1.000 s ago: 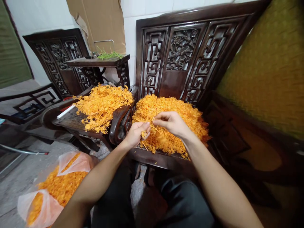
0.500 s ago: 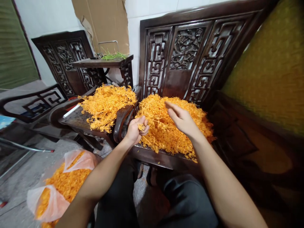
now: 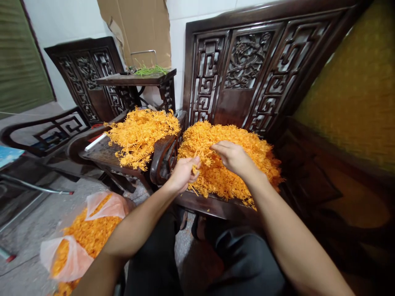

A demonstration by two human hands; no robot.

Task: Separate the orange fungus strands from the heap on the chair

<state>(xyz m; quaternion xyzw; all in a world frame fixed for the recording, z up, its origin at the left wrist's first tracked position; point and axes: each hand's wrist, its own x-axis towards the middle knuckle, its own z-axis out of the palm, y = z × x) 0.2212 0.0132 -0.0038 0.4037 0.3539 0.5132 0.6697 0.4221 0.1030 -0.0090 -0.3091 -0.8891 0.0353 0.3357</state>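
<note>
A large heap of orange, many-branched sprigs (image 3: 243, 176), plastic-looking, covers the seat of a dark carved wooden chair in front of me. My left hand (image 3: 185, 173) is closed round the stems of an orange sprig (image 3: 204, 155) at the heap's near left edge. Part of the orange bunch shows between its fingers and thumb. My right hand (image 3: 233, 157) reaches over the heap from the right. Its fingers are pressed together at the branched end of that same sprig; the fingertips are partly hidden, so what exactly they pinch is hard to see.
A second orange pile (image 3: 143, 133) lies on a dark wooden side table (image 3: 108, 158), beside a white bar (image 3: 95, 142). Small orange pieces fill a translucent plastic bag (image 3: 74, 257) on the floor at left. Green stems (image 3: 152, 70) rest on a higher stand. The chair's armrest (image 3: 159, 158) separates both piles.
My right hand has gone from spread fingers to fingers drawn together at the sprig. My left hand has shifted slightly right and down, still holding its stems. The view has moved a little.
</note>
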